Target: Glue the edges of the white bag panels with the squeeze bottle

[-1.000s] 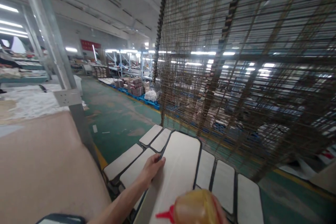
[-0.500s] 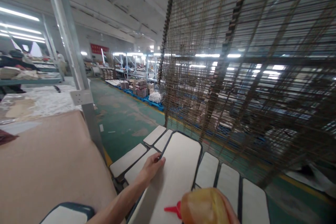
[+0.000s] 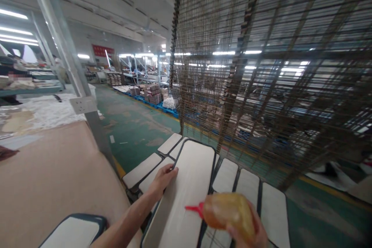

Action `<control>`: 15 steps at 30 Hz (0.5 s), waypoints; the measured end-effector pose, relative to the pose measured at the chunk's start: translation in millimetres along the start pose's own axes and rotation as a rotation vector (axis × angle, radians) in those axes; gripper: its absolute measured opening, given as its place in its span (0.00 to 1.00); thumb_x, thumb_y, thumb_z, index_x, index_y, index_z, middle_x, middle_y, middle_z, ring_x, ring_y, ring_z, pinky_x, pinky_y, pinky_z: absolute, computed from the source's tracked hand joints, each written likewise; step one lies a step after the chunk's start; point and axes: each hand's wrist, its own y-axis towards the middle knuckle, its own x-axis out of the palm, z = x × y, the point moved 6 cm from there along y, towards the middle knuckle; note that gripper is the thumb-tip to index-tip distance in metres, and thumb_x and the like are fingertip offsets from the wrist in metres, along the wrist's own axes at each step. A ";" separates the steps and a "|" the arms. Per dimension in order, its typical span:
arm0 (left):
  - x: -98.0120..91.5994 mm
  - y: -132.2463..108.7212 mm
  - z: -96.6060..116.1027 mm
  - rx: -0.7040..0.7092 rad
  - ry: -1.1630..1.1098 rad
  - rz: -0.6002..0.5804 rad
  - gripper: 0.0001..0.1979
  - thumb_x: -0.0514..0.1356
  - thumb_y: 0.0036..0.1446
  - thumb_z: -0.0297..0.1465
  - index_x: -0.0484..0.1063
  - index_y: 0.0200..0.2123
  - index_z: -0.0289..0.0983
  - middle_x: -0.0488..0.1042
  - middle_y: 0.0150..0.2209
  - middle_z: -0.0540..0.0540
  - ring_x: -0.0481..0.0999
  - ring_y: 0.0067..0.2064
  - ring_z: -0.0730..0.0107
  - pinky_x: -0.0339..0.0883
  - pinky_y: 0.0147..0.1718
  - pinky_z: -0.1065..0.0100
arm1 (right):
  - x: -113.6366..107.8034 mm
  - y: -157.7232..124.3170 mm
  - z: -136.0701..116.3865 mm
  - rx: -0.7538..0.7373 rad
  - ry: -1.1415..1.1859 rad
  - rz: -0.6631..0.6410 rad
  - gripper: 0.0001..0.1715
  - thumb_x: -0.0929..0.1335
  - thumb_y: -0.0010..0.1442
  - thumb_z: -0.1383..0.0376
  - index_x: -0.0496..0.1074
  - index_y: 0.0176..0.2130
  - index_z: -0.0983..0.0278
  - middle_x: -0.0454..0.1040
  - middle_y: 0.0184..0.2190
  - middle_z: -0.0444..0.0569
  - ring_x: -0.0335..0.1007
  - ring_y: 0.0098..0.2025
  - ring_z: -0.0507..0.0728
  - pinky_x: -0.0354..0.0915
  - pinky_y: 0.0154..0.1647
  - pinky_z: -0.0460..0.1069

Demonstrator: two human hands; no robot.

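In the head view, the left hand is in the lower middle of the frame, its forearm rising from the bottom edge. Its thumb lies on the face of a long pale panel with a dark rim, and its fingers curl at the panel's left edge, pinching it. The panel slants from the bottom centre up toward the middle of the frame, lying above other pale panels that spread out on both sides of it.

The right hand, at the lower right of centre, is closed around a squeeze bottle of amber colour. The bottle is tipped on its side, and its red nozzle points left over the face of the long panel; whether the tip touches the surface I cannot tell.

At the lower left, a dark-rimmed pad lies on a tan tabletop, near the left forearm. Higher on the left, crumpled white material lies beside a slanting metal post that carries a socket box. A tall wire rack fills the upper right. Green floor runs back through the middle, past stacked bundles on blue pallets.
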 end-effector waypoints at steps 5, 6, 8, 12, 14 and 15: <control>17.5 -5.1 -2.1 0.004 -0.004 -0.047 0.23 0.69 0.33 0.46 0.74 0.29 0.36 0.73 0.22 0.50 0.72 0.25 0.69 0.59 0.23 0.73 | -20.3 32.0 -9.8 -0.112 -0.058 0.099 0.37 0.79 0.34 0.62 0.70 0.45 0.58 0.75 0.39 0.45 0.72 0.38 0.57 0.71 0.40 0.49; 16.8 -2.0 -2.1 0.012 -0.010 -0.020 0.23 0.70 0.32 0.45 0.74 0.29 0.35 0.73 0.22 0.50 0.71 0.24 0.69 0.58 0.22 0.72 | -22.3 29.1 -2.8 -0.070 -0.046 0.073 0.37 0.79 0.34 0.62 0.71 0.45 0.59 0.76 0.39 0.46 0.72 0.39 0.57 0.70 0.40 0.49; 6.5 8.5 1.1 0.054 -0.037 0.091 0.24 0.71 0.29 0.45 0.74 0.28 0.35 0.72 0.20 0.51 0.69 0.22 0.70 0.57 0.20 0.72 | -26.4 18.2 14.3 0.065 0.026 0.009 0.35 0.79 0.37 0.60 0.71 0.46 0.60 0.77 0.38 0.48 0.73 0.38 0.57 0.70 0.39 0.48; -34.7 32.8 21.6 0.186 -0.105 0.320 0.29 0.71 0.25 0.46 0.73 0.31 0.36 0.71 0.21 0.53 0.67 0.22 0.74 0.58 0.22 0.73 | -63.7 15.7 36.7 0.372 0.326 0.137 0.24 0.77 0.43 0.59 0.75 0.42 0.60 0.78 0.40 0.47 0.74 0.41 0.56 0.70 0.41 0.47; -56.6 41.2 33.6 0.242 -0.116 0.392 0.32 0.71 0.23 0.48 0.71 0.33 0.36 0.71 0.23 0.54 0.67 0.23 0.76 0.59 0.24 0.73 | -97.9 25.5 42.9 0.441 0.450 0.295 0.20 0.73 0.50 0.54 0.76 0.41 0.61 0.75 0.46 0.47 0.71 0.49 0.57 0.69 0.48 0.49; -65.9 44.5 37.8 0.264 -0.116 0.418 0.33 0.70 0.21 0.49 0.71 0.33 0.36 0.71 0.24 0.54 0.67 0.24 0.76 0.59 0.24 0.74 | -113.5 29.4 47.2 0.463 0.481 0.317 0.18 0.71 0.52 0.53 0.77 0.38 0.62 0.75 0.47 0.47 0.69 0.51 0.58 0.66 0.52 0.50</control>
